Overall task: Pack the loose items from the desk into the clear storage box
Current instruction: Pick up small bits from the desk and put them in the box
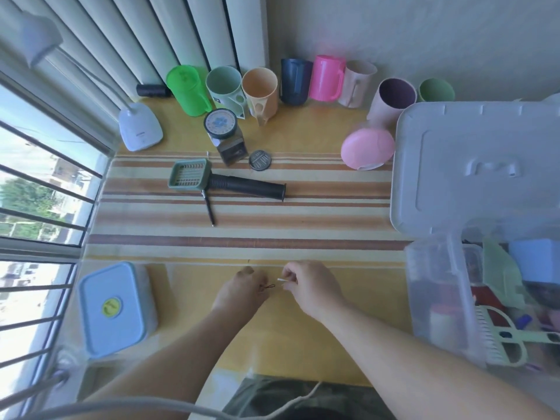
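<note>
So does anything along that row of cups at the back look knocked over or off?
Yes: the pink bowl lies tipped on its side beside the storage box lid, and the peach cup leans forward. The others stand upright.

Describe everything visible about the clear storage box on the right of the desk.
The clear storage box sits at the desk's right edge, partly cut off by the frame. It looks like translucent, slightly frosted plastic. It is open: its pale lid with a moulded recess stands tilted up behind the opening. Inside lie a mix of items, among them a green comb-like tool, a light blue block and a pale green piece; others are too blurred to identify. Neither hand touches it.
</note>
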`<action>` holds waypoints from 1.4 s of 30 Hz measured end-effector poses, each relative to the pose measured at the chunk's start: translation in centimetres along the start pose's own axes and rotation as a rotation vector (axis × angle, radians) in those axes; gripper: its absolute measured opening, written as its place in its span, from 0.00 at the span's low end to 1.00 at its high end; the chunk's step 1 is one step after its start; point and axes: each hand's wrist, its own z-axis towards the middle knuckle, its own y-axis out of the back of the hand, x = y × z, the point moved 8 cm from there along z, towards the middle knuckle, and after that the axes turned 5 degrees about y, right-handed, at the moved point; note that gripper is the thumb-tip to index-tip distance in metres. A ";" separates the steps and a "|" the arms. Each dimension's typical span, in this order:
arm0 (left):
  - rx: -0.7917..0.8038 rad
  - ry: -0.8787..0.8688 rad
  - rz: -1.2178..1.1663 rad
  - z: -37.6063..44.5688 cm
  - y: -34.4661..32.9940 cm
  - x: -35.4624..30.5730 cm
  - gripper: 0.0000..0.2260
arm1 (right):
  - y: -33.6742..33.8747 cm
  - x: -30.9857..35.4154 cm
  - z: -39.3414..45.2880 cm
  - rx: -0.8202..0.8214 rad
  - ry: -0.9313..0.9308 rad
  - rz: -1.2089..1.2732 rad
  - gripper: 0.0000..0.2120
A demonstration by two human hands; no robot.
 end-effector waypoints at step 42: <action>-0.406 -0.228 -0.352 -9.2 13.9 -21.7 0.03 | 27.7 -2.2 -11.8 -0.548 0.473 -0.398 0.08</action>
